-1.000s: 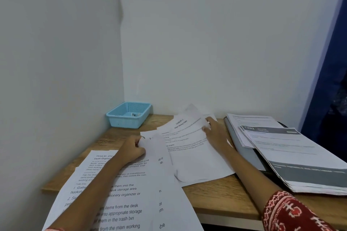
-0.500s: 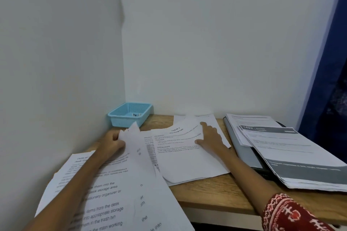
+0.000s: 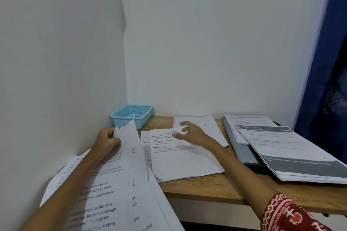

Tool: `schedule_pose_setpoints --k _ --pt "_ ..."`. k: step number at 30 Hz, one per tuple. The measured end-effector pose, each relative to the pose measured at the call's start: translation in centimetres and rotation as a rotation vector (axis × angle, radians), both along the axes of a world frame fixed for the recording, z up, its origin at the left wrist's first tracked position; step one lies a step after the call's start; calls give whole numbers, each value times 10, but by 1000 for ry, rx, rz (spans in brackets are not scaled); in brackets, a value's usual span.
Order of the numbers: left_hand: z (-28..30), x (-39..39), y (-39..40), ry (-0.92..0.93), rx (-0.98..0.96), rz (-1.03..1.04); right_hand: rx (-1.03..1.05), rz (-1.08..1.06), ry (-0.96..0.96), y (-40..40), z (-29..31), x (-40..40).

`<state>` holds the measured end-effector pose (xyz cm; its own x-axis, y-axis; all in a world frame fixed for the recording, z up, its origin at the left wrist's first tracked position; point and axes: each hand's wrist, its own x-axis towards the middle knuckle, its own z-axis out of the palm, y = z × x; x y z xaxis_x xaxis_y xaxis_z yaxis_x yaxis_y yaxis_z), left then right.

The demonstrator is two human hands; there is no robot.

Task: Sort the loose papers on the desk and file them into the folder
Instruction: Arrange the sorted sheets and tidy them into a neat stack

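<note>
My left hand (image 3: 108,139) has carried its bundle of sheets (image 3: 105,184) further toward the wall corner since a second ago; the fingers stay clenched round the top edge, the sheets tilted up off the table (image 3: 206,187). My right hand (image 3: 191,135) has lifted off the printed sheet (image 3: 180,157) it was pressing; its fingers now hover spread and released, grasping nothing, over that sheet and a plain one (image 3: 199,121) behind it. The grey folder (image 3: 242,152) lies to the right under a stack of forms (image 3: 293,154), near the blue basket (image 3: 131,115). I judge gathering is underway, filing not begun.
</note>
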<state>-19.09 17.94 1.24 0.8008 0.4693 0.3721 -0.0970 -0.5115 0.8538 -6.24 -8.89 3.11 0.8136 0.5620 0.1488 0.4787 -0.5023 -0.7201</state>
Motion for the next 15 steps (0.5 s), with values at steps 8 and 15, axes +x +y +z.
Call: schedule_pose_setpoints --k 8,15 --pt "63 3 -33 29 271 183 168 290 264 61 10 -80" --pt "80 18 -43 -33 336 424 430 -1 250 12 58 -43"
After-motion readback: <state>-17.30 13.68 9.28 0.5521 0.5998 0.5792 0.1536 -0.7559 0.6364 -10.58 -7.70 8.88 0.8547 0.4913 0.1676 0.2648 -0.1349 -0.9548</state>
